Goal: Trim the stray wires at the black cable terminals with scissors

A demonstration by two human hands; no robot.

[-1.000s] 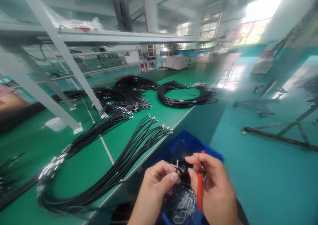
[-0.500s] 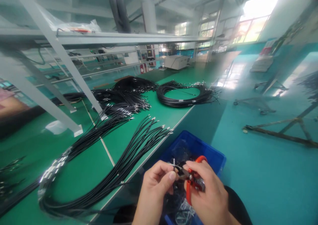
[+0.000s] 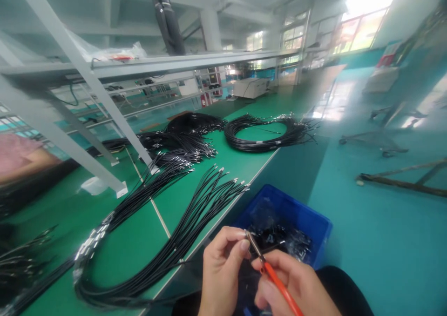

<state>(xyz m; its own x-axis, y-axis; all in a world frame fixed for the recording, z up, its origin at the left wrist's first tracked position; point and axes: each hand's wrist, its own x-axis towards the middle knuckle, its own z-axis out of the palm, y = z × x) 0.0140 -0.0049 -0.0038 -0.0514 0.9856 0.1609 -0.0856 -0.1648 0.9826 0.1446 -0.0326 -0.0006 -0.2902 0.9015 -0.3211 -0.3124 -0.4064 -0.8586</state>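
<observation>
Pliers with red handles and metal tip [image 3: 281, 285] are being gripped by the right hand [image 3: 296, 279] over a blue plastic box [image 3: 320, 241]; beside this tip, the left hand [image 3: 223, 265] is pinching a small, unclear piece [image 3: 245, 232].

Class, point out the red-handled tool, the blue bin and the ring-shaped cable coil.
Red-handled tool [image 3: 281, 284]: head view, on its red handle.
Blue bin [image 3: 303, 217]: head view, on its far wall.
Cable coil [image 3: 243, 143]: head view, on its near side.
</observation>
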